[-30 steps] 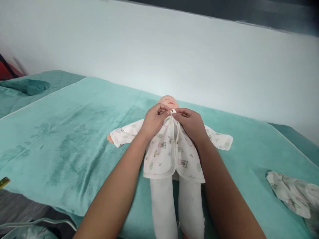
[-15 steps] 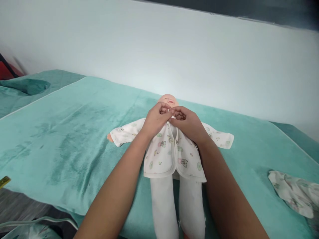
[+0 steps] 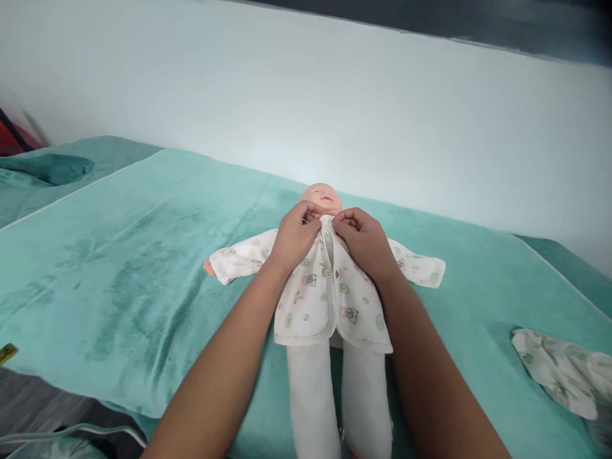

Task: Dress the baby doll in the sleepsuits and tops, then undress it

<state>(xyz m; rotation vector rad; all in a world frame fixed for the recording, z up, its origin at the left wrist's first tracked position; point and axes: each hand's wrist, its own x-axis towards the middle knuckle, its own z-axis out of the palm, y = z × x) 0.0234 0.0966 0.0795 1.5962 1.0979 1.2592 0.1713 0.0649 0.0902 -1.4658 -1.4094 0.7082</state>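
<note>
A baby doll lies on its back on a green bed cover, head toward the wall, arms spread, with white cloth legs toward me. It wears a white printed baby jacket, whose front edges meet in the middle with a narrow gap at the chest. At the collar, my left hand pinches the jacket's left edge between thumb and fingers. My right hand pinches the collar's right edge close by. A round button shows lower on the front. The fingertips partly hide the collar.
The green cover spreads out on both sides of the doll. A crumpled printed cloth lies at the right edge. Behind the bed stands a white wall. A pale cord runs along the lower left by the floor.
My hands have moved slightly apart at the collar, my right hand shifting right. More of the doll's chin and the jacket's neckline now shows.
</note>
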